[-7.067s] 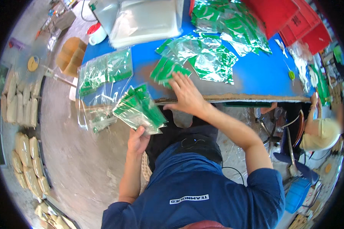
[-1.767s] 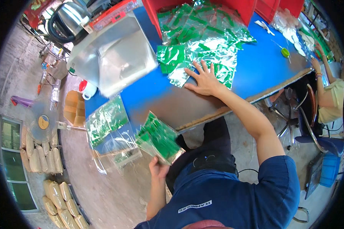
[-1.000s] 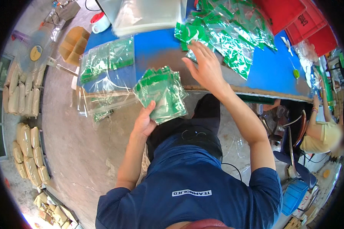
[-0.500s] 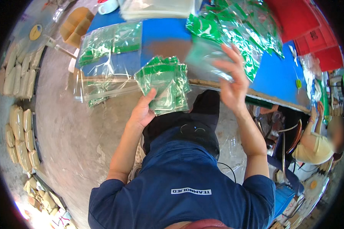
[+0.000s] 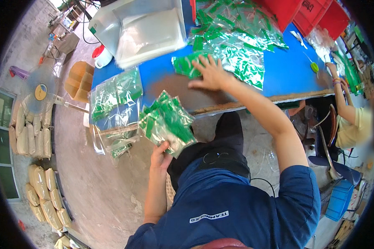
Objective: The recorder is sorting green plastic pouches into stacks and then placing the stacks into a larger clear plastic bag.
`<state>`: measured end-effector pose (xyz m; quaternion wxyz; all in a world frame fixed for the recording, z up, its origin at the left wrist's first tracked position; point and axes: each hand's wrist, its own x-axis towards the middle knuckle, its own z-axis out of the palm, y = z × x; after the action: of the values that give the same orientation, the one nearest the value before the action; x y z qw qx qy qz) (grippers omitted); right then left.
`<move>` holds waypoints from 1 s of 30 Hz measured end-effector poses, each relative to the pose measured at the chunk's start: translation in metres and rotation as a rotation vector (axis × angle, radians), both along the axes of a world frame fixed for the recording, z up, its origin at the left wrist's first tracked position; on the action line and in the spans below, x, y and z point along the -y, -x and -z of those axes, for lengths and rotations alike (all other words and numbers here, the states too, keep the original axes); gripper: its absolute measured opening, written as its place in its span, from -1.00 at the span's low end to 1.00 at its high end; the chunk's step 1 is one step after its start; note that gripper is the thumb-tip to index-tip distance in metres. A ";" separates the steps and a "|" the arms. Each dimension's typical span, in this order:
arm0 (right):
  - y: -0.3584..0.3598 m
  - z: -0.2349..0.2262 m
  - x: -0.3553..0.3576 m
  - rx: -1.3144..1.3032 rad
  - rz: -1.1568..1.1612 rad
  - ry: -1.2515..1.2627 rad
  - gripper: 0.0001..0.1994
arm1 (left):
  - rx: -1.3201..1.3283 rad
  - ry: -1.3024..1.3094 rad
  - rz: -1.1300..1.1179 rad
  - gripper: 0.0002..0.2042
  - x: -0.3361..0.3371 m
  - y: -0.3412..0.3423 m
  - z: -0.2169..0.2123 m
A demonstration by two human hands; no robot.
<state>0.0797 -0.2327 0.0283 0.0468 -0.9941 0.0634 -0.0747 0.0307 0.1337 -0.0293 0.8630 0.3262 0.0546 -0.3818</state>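
My left hand (image 5: 160, 154) is closed on the lower edge of a fanned stack of green-and-clear plastic packets (image 5: 166, 122), held just off the table's front edge. Over the table, my right hand (image 5: 212, 75) reaches forward with its fingers spread. Its fingertips lie at a green packet (image 5: 187, 65) on the near left side of a heap of similar packets (image 5: 243, 62). Nothing shows gripped in the right hand. To the left, a larger clear bag (image 5: 116, 97) with green packets inside lies on the table, its end hanging over the edge.
The blue table (image 5: 278, 83) has a worn front edge. At its back stand a tray with a stack of clear bags (image 5: 149, 37), a red-and-white mug (image 5: 102, 56) and red crates (image 5: 320, 18). A fan (image 5: 40, 92) stands left; a co-worker (image 5: 351, 128) is at the right.
My right hand has moved left and down onto the packets; the clear packet it carried is gone from it. My left hand keeps its stack, now tilted. The view has shifted.
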 end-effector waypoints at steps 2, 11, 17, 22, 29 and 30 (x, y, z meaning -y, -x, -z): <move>0.036 0.004 -0.022 0.031 -0.056 0.013 0.08 | 0.028 -0.003 -0.020 -0.27 -0.003 0.004 0.006; 0.096 -0.011 -0.048 0.357 -0.455 -0.481 -0.58 | 0.041 0.141 0.098 -0.25 -0.024 -0.004 0.012; 0.097 -0.046 -0.105 -0.065 -0.175 -1.127 -0.77 | 0.114 0.212 0.143 -0.48 0.004 -0.013 0.041; 0.067 -0.021 -0.045 0.306 -0.061 -0.096 -0.27 | 0.093 0.237 0.055 -0.50 -0.008 -0.014 0.044; 0.096 0.007 -0.067 0.477 -0.463 -0.405 -0.52 | 0.137 0.151 -0.041 -0.37 -0.018 -0.007 0.000; 0.103 -0.002 -0.079 0.540 -0.276 -0.599 -0.70 | 0.125 0.196 0.007 -0.37 -0.021 -0.007 0.006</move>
<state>-0.0237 -0.1540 0.0299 0.3581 -0.8804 -0.0661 -0.3039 0.0378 0.1542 -0.0357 0.8911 0.2635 -0.0382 -0.3674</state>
